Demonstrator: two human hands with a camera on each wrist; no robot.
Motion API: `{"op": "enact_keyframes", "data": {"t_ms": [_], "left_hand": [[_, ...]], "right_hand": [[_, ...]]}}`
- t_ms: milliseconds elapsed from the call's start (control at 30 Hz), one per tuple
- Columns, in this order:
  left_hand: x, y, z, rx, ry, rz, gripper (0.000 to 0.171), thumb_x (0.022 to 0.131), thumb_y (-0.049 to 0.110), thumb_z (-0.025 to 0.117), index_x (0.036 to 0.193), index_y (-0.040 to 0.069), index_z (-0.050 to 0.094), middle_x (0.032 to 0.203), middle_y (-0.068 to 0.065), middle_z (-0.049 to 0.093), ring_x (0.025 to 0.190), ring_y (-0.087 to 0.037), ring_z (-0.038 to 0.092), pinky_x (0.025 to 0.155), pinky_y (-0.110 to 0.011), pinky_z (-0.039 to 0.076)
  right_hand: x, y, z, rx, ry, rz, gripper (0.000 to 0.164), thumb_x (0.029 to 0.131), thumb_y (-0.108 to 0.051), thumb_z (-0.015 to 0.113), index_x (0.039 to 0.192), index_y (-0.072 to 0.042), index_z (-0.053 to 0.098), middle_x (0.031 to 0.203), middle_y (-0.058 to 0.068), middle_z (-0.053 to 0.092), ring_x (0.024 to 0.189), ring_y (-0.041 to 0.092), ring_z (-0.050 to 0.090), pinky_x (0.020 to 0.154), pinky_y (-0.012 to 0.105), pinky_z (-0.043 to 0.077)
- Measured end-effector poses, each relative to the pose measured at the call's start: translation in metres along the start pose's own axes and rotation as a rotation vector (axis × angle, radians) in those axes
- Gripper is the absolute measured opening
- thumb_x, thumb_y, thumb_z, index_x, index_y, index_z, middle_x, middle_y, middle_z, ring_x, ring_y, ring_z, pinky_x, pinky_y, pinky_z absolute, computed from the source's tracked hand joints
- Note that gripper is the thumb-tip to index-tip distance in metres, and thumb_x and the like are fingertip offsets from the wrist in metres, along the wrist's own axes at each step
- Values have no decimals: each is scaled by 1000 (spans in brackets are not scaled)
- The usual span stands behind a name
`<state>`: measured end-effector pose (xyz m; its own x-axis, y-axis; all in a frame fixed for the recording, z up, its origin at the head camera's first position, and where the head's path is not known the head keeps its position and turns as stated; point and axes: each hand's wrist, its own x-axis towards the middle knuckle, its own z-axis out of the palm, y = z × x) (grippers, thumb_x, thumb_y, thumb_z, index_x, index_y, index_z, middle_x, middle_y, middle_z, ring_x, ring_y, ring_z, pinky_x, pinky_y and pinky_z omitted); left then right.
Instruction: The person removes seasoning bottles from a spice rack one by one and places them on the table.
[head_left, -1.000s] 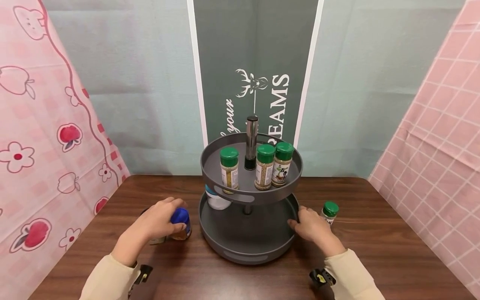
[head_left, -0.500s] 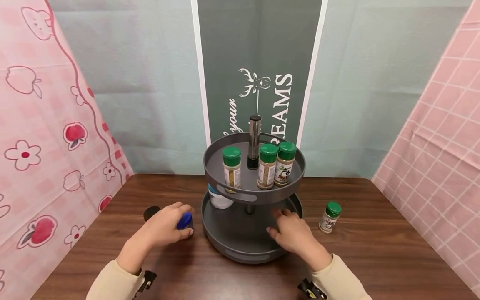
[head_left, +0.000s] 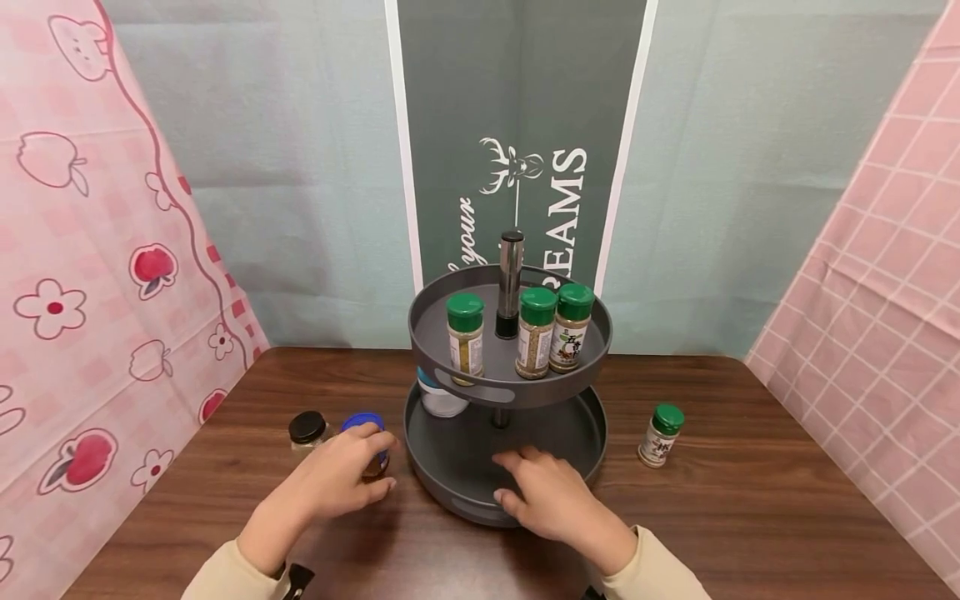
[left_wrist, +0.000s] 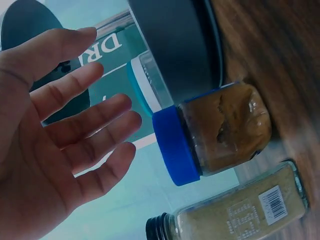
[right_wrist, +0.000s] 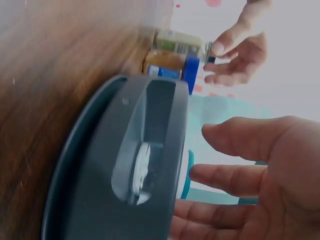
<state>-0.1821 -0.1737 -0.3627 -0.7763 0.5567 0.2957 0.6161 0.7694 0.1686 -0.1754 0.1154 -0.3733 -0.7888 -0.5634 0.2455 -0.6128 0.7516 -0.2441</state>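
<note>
My left hand [head_left: 337, 475] hovers in front of a jar with a blue lid [left_wrist: 175, 145] and brown contents, on the table left of a dark grey two-tier turntable [head_left: 480, 471]. In the left wrist view its fingers are spread and apart from the lid. Beside that jar stands a black-capped bottle [left_wrist: 245, 212] of pale powder. My right hand [head_left: 551, 496] is over the front of the lower tier, holding nothing, its fingers reaching past the rim in the right wrist view. A white tub with a teal lid [head_left: 442, 402] sits at the lower tier's back left.
On the upper tier are three green-capped spice bottles [head_left: 466, 337], around a chrome centre post [head_left: 511, 275]. Another green-capped bottle [head_left: 658, 437] stands on the wooden table [head_left: 750, 500] to the right. Fabric curtains [head_left: 300, 167] enclose the back and sides.
My right hand has moved left from the lower tier's right rim to its front. My left hand has come away from the blue lid, slightly nearer me, uncovering the black-capped bottle.
</note>
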Motion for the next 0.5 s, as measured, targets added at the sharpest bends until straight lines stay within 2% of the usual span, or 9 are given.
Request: {"op": "enact_keyframes", "data": {"t_ms": [133,267,367,500], "left_hand": [[-3,4,5,-39,-40,5,30,72,26,72,97,14,61,89,1,55,69,-9,49,59,-34,49],[-6,5,10,-86,-124,-22,32,72,27,72,99,13,61,92,-1,56,69,-10,49,58,-34,48],[-7,4,14,-100,-193,-56,38,72,28,72,103,10,60,92,-2,55,69,-11,49,59,-36,48],[-8,3,17,-105,-238,-85,46,71,30,73,108,7,60,92,-4,54,75,-16,53,64,-41,50]], "right_hand": [[0,-6,7,-8,-21,-29,34,78,-24,67,108,-9,62,93,8,62,78,24,59,58,40,51],[0,-9,13,19,-40,-46,29,76,-18,69,104,-12,63,90,5,62,74,20,59,55,35,51],[-1,-12,16,46,-21,-76,22,75,-9,68,96,-14,65,82,1,62,70,16,58,53,32,51],[-2,-14,22,35,21,-116,22,72,-2,65,88,-17,65,74,-2,61,67,13,58,49,30,50]]}}
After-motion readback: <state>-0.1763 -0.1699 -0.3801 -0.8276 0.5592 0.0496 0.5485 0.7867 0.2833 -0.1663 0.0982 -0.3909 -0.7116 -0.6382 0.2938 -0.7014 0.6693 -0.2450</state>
